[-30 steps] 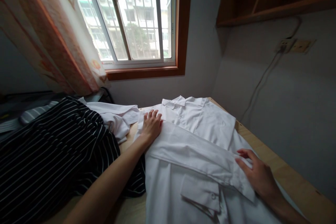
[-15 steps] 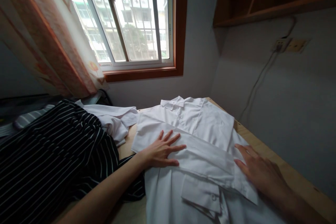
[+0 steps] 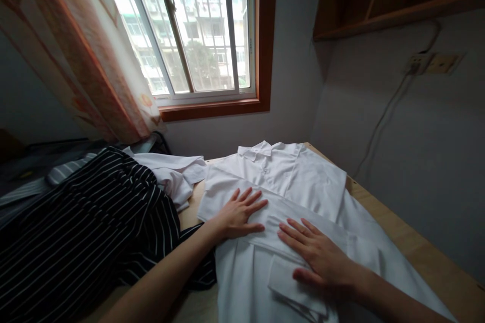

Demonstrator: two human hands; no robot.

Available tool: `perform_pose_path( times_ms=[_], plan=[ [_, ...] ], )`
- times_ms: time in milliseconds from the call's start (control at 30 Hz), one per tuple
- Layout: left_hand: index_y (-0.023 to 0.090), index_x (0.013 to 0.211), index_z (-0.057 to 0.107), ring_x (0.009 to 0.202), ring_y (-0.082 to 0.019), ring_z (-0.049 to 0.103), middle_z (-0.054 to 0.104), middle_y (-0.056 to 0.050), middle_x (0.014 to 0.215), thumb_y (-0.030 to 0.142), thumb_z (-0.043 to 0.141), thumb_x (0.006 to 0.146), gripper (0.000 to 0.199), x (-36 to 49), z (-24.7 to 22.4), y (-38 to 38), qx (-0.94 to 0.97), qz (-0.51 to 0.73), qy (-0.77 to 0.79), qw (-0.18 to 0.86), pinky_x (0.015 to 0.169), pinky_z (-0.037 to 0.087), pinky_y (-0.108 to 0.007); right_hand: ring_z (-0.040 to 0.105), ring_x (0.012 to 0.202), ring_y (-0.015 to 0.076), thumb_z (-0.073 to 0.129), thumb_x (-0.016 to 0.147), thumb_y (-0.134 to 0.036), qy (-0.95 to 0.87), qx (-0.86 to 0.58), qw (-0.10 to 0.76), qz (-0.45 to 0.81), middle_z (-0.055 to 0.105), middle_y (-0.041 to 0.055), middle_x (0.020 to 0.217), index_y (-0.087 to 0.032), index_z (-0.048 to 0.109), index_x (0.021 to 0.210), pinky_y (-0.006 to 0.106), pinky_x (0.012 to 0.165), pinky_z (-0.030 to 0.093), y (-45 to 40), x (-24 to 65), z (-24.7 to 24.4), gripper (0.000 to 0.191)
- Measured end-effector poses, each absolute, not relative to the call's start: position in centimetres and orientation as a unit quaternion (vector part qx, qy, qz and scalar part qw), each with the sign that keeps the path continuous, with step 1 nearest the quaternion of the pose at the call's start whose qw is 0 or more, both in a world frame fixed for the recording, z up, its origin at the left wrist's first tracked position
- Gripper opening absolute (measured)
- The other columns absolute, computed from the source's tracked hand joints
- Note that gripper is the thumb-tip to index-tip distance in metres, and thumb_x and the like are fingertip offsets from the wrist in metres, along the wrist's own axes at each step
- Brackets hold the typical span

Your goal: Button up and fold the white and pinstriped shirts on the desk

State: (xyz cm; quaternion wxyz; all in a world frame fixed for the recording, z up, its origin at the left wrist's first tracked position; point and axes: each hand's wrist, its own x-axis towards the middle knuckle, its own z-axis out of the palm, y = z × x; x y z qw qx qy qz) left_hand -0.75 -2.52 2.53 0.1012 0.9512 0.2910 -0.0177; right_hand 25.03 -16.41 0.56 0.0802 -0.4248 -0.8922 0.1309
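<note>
Head view — left hand [image 3: 239, 216] and right hand [image 3: 324, 256] lie palms down, fingers spread and unclenched, on the sleeve [image 3: 222, 194] folded across the white shirt [image 3: 316, 176] beneath them — black striped garment [image 3: 94, 227] left of both.

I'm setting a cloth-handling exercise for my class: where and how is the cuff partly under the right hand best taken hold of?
Probably by the left end of the cuff, pinched from the left: that end lies uncovered on top of the white shirt, while the right hand covers part of the other end.
</note>
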Motion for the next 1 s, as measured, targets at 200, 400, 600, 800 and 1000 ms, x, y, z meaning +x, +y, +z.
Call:
perform_pose_path(
  times_ms=[200,400,600,800,1000],
  plan=[
    [0.027,0.152,0.027,0.147,-0.032,0.014,0.018,-0.012,0.159,0.067,0.03,0.092,0.072,-3.1,2.1,1.2,0.909,-0.014,0.415,0.043,0.116,0.012,-0.052,0.029,0.141,0.033,0.047,0.088,-0.066,-0.898,-0.426,0.086,0.071,0.025,0.0048,0.156,-0.031,0.017,0.153,0.057,0.112,0.029,-19.0,27.2,-0.6,0.079],
    [0.023,0.152,0.029,0.146,-0.033,0.015,0.017,-0.015,0.159,0.065,0.031,0.093,0.072,-5.3,1.9,5.4,0.862,-0.012,0.506,0.021,0.115,0.014,-0.049,0.039,0.136,0.0318,0.049,0.086,-0.066,-0.894,-0.426,0.13,-0.04,0.035,0.0076,0.152,-0.025,0.017,0.154,0.049,0.107,0.039,-20.7,28.3,-1.9,0.085],
    [0.023,0.153,0.026,0.148,-0.03,0.01,0.013,-0.016,0.16,0.064,0.028,0.093,0.073,-6.9,1.2,8.4,0.818,-0.011,0.575,0.033,0.116,0.013,-0.049,0.049,0.129,0.0309,0.053,0.081,-0.069,-0.892,-0.41,0.166,-0.089,0.046,0.0096,0.145,-0.021,0.018,0.154,0.042,0.1,0.047,-22.0,29.6,-2.2,0.094],
    [0.018,0.146,0.04,0.143,-0.034,0.025,0.031,-0.018,0.154,0.057,0.034,0.093,0.066,-6.2,2.1,7.0,0.784,0.029,0.616,-0.066,0.112,0.021,-0.05,0.058,0.12,0.0276,0.049,0.09,-0.059,-0.848,-0.501,0.173,0.016,0.057,0.0082,0.137,-0.027,0.046,0.143,0.04,0.095,0.052,-21.2,29.4,0.3,0.062],
    [0.009,0.145,0.037,0.143,-0.034,0.024,0.033,-0.021,0.152,0.052,0.042,0.091,0.069,-3.7,3.2,4.6,0.781,0.061,0.613,-0.107,0.113,0.02,-0.048,0.034,0.14,0.0273,0.044,0.095,-0.051,-0.852,-0.494,0.174,0.021,0.039,0.0122,0.151,-0.017,0.04,0.147,0.048,0.113,0.032,-15.1,24.9,3.0,0.062]
  ],
)
